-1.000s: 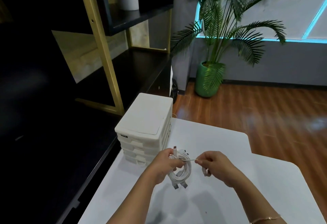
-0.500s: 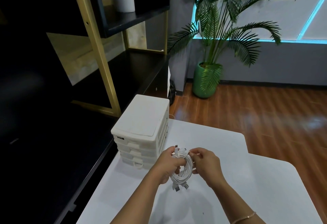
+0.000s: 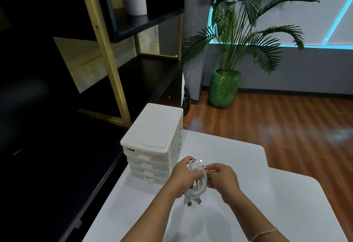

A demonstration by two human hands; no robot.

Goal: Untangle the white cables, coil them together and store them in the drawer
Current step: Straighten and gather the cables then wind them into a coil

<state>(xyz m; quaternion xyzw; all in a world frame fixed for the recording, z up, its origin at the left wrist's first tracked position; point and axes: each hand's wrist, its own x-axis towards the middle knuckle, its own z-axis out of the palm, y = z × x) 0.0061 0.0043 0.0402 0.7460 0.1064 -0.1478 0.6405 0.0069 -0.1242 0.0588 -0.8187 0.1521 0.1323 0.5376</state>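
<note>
The cables [image 3: 198, 182] hang as one coil above the counter [image 3: 248, 165], held between both hands just in front of the drawer unit [image 3: 152, 142]. The left hand [image 3: 181, 178] has its grip curled round the left side of the coil, fingers threaded through the loops. The right hand [image 3: 222, 179] pinches the top of the bundle near two short plug ends [image 3: 195, 162] that stick up; two more plugs [image 3: 193, 202] dangle below.

The step in hand looks like finishing the coil: tucking or wrapping the last loose length so the loops stay together. To do it well, the left grip should hold the loops firmly and flat, so they do not spring apart. The right hand should guide the free end round the bundle snugly, without yanking, since a hard pull could bend the cable at a plug. The dangling plugs are best gathered against the coil, or they may catch on a drawer edge later.

All the drawers appear closed, so one hand will have to let go to pull one open. The bottom one has a loop handle [image 3: 150, 178]. The coil should therefore be secure enough for one hand to carry alone. Whether the wrap is already tight I cannot tell; the fingers hide that spot.
</note>
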